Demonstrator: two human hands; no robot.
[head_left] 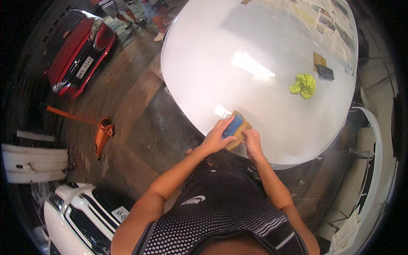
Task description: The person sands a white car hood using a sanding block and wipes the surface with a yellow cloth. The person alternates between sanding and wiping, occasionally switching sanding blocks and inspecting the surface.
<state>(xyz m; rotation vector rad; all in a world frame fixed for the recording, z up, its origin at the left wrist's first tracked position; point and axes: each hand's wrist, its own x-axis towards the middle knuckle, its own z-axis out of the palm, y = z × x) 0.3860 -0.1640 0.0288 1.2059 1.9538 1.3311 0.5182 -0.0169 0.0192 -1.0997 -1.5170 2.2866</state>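
Note:
My left hand [217, 137] grips a blue sanding block [233, 126] from its left side, thumb and fingers closed round it. A tan sheet of sandpaper [239, 138] lies against the block and sticks out past it. On the sheet's right edge, the fingers of my right hand [252, 143] are closed in a pinch. Both hands are held just above the near edge of a glossy white car panel [255, 97]. Farther right on the panel are a crumpled yellow-green cloth [304, 86], a dark block [325, 72] and another tan sandpaper piece [318, 60].
Newspaper [325, 21] covers the panel's far right. An orange floor jack [103, 131] with a long handle stands on the floor to my left. Beyond it is a red car [78, 55]; a white car [80, 212] is near left. People's legs [155, 19] show at the back.

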